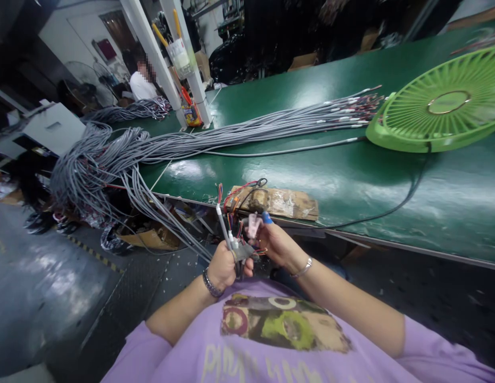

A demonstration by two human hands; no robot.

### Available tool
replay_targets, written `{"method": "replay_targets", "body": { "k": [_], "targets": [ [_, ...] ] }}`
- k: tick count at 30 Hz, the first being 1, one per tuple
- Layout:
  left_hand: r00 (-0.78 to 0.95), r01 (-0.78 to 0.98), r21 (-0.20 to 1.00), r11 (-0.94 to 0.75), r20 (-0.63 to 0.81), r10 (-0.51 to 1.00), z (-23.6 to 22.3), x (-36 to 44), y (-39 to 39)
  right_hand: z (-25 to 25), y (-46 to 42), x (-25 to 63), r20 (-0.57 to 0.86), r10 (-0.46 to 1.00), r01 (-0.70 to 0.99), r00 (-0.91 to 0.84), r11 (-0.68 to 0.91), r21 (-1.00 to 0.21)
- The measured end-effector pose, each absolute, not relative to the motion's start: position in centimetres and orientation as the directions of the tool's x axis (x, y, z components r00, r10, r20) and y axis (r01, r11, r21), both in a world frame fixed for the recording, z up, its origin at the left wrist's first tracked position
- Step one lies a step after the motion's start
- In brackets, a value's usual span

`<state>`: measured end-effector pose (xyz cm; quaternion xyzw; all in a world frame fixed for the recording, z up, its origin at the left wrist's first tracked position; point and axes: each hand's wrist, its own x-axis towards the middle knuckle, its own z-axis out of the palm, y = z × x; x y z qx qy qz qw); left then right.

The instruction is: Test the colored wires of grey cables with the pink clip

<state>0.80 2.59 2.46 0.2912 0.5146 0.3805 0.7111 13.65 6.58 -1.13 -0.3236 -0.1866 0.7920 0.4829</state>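
Observation:
My left hand [223, 264] is closed around several grey cables [223, 226] in front of my body. Their stripped ends fan out into thin coloured wires [219, 191], with white sleeves below them. A dark grey flat piece [243, 251] lies against the fingers of that hand. Close beside it, my right hand [279, 243] has curled fingers, one wearing a blue fingertip cover [267, 217]. A pale pinkish piece [254, 226] shows at its fingertips, blurred; whether it is held or wrapped on a finger I cannot tell. Loose wire ends reach toward the right palm.
A wooden board [295, 205] with a worn block and red and black leads lies at the green table's [351, 186] front edge. Behind it stretches a long bundle of grey cables [231, 133]. A green fan [443, 106] stands right. A person [143, 85] is far back left.

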Motion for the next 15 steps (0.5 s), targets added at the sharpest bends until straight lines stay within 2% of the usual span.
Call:
{"method": "replay_targets", "body": {
  "k": [5,15],
  "targets": [
    [0.153,-0.246,0.832,0.497,-0.473,0.868,2.5,0.7,1.5,-0.9,6.2,14.2,-0.303,0.857,-0.609,-0.417,-0.511,-0.606],
    [0.017,-0.295,0.870,0.396,-0.409,0.912,2.3,1.8,1.1,-0.3,5.9,13.9,-0.229,0.907,-0.589,-0.355,-0.407,-0.698]
  ]
}}
